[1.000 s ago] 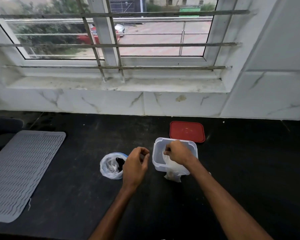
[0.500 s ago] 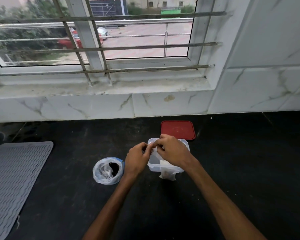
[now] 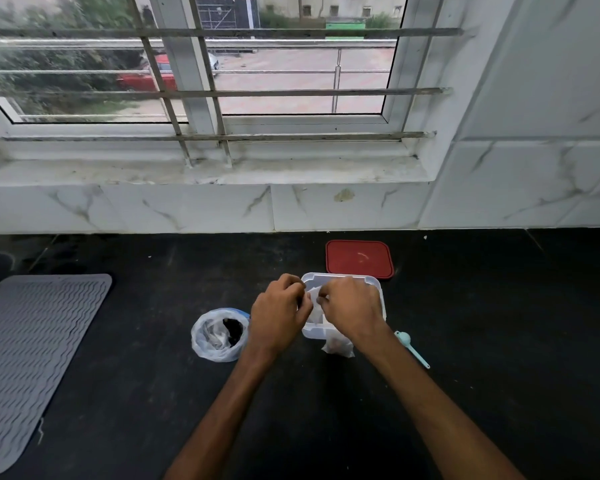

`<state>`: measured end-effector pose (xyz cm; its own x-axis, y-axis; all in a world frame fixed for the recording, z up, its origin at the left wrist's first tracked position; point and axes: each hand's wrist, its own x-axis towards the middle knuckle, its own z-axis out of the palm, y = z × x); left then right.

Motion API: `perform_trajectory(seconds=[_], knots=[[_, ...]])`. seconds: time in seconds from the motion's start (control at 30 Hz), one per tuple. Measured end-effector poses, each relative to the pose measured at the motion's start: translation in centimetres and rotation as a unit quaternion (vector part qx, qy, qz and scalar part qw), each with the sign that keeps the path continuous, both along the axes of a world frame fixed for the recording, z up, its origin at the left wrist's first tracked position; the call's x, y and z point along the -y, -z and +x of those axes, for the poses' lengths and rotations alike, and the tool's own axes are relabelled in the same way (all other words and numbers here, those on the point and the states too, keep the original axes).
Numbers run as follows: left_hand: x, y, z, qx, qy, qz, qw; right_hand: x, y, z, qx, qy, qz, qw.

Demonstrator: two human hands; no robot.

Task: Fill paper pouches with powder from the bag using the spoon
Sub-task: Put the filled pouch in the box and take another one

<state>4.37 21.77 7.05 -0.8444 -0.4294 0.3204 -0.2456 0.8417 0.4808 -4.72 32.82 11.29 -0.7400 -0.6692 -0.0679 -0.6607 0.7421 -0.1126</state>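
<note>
I am logging the following:
- Left hand [image 3: 278, 317] and right hand [image 3: 352, 313]: fingers curled, both pinching the top of the paper pouch [image 3: 315, 306].
- Pouch: hanging over the clear container [image 3: 378, 289], with its lower end in front of the near wall.
- Bag [image 3: 215, 336]: sitting open just left of the left hand, with dark powder showing.
- Spoon [image 3: 413, 348]: lying to the right of the container.
- Red lid [image 3: 359, 259]: lying behind the container.
- Grey mat [image 3: 32, 358]: lying far left.

Black counter [image 3: 499, 341] w/ mat [image 3: 32, 358], bag [image 3: 215, 336], tub [image 3: 374, 284], lid [image 3: 359, 258], spoon [image 3: 411, 348]
</note>
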Motion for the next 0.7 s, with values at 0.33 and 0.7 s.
perform_trajectory(seconds=[0.33,0.7], knots=[[0.1,0.5,2.1,-0.065,0.050,0.169,0.982,0.2,-0.4,0.7,0.043,0.026,-0.032,0.998],[-0.9,1.6,1.7,-0.047,0.051,0.176,0.982,0.3,-2.2,1.5,0.042,-0.050,-0.038,0.997]])
